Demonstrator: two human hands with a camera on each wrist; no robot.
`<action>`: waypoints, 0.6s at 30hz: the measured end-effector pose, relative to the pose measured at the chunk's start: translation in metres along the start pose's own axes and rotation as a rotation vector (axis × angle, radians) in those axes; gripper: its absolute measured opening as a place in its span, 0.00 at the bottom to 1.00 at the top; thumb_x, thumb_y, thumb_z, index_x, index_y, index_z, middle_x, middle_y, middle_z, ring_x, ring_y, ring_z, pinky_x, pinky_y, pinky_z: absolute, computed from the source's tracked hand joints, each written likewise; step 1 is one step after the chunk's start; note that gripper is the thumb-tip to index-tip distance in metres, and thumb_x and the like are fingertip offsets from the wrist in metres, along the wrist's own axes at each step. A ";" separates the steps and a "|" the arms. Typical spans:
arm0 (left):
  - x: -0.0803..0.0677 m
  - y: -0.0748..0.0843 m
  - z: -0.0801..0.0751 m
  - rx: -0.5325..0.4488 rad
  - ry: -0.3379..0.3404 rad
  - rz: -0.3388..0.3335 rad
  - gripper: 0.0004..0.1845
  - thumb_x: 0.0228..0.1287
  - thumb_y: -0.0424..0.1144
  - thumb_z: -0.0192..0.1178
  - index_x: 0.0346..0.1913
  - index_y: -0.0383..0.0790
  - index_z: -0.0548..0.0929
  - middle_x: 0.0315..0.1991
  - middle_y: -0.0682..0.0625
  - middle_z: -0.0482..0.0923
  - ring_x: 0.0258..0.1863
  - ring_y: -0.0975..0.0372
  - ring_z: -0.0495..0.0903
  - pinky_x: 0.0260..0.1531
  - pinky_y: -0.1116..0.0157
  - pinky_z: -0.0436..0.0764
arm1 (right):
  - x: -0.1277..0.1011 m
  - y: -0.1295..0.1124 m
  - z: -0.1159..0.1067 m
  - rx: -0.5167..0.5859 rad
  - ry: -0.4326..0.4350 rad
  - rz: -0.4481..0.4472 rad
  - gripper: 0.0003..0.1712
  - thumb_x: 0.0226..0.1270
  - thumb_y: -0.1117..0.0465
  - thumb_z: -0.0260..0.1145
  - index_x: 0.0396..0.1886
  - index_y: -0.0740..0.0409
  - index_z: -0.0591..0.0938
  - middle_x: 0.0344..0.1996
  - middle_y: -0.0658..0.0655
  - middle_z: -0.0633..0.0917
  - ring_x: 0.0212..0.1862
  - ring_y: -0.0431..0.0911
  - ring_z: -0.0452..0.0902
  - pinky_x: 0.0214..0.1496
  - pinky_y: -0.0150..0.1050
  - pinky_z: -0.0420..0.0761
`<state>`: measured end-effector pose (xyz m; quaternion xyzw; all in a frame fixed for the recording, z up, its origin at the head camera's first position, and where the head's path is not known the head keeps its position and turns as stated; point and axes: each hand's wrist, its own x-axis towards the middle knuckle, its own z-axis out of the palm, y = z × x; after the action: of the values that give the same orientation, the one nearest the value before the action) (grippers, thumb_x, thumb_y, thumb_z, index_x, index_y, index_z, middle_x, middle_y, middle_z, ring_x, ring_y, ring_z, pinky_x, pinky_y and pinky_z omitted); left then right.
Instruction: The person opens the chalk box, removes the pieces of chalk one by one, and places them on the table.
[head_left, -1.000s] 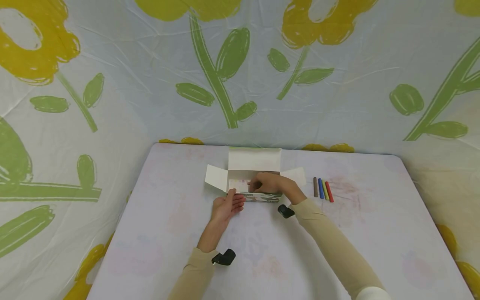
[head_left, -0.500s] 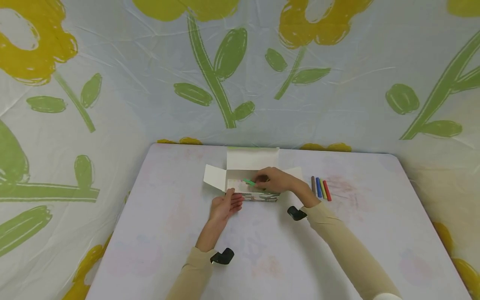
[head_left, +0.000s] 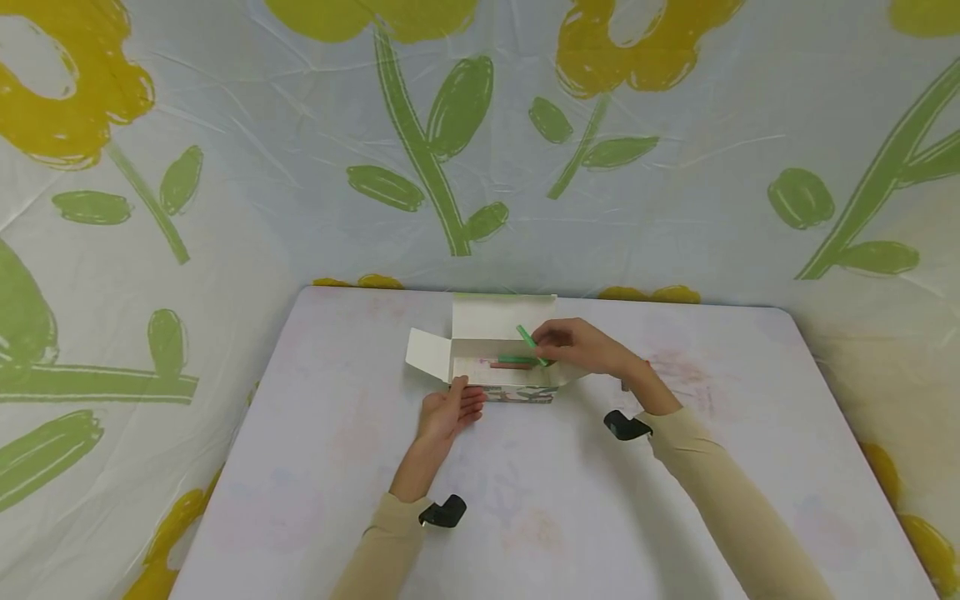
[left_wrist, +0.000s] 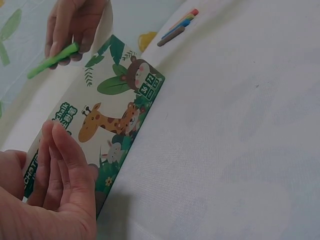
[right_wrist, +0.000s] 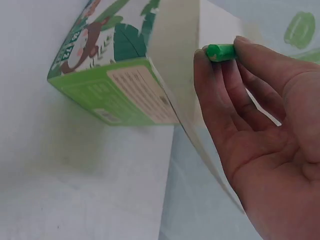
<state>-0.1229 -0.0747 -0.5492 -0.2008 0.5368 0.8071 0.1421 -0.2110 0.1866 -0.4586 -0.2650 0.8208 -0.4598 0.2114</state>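
Right hand [head_left: 581, 346] pinches green chalk [head_left: 529, 340]; flat left hand [head_left: 448, 410] steadies giraffe-printed box [left_wrist: 117, 112] marked "36/12".

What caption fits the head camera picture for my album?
Right hand lifts a green crayon from the open box while the left hand steadies it.

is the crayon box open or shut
Open. The box has its lid and side flaps folded out, crayons show inside, and the right hand holds a green crayon above it.
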 end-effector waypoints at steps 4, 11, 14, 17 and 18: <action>0.000 0.000 0.000 -0.010 0.004 -0.003 0.21 0.78 0.43 0.56 0.44 0.23 0.84 0.32 0.46 0.87 0.29 0.65 0.84 0.33 0.71 0.85 | -0.010 0.000 -0.013 0.015 0.063 0.043 0.17 0.76 0.62 0.66 0.56 0.70 0.81 0.47 0.66 0.86 0.50 0.53 0.83 0.52 0.35 0.83; 0.001 0.000 0.001 -0.013 0.002 0.000 0.21 0.78 0.43 0.57 0.45 0.22 0.84 0.31 0.46 0.87 0.30 0.65 0.84 0.33 0.71 0.85 | -0.031 0.003 -0.032 0.065 0.136 0.174 0.22 0.76 0.54 0.66 0.60 0.63 0.80 0.52 0.62 0.85 0.54 0.50 0.81 0.56 0.38 0.82; 0.001 0.000 0.001 -0.009 0.006 -0.003 0.21 0.78 0.44 0.56 0.44 0.23 0.84 0.32 0.46 0.87 0.30 0.65 0.85 0.33 0.70 0.86 | -0.041 0.004 -0.039 0.084 0.167 0.208 0.24 0.76 0.51 0.66 0.63 0.62 0.78 0.54 0.62 0.85 0.55 0.48 0.81 0.57 0.36 0.81; 0.001 -0.001 0.000 0.001 0.003 -0.002 0.21 0.78 0.44 0.56 0.44 0.23 0.84 0.32 0.45 0.88 0.30 0.64 0.85 0.34 0.70 0.86 | -0.050 0.006 -0.046 0.123 0.201 0.229 0.26 0.76 0.51 0.66 0.65 0.62 0.77 0.56 0.63 0.83 0.55 0.45 0.81 0.57 0.32 0.81; 0.001 -0.001 0.000 0.003 0.003 -0.003 0.21 0.78 0.44 0.56 0.45 0.23 0.84 0.33 0.45 0.88 0.30 0.64 0.85 0.34 0.70 0.86 | -0.053 0.007 -0.047 0.142 0.213 0.233 0.27 0.76 0.51 0.66 0.65 0.63 0.76 0.57 0.64 0.82 0.55 0.44 0.81 0.57 0.31 0.81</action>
<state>-0.1235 -0.0744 -0.5503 -0.2026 0.5381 0.8056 0.1428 -0.1997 0.2540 -0.4362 -0.1022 0.8290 -0.5148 0.1931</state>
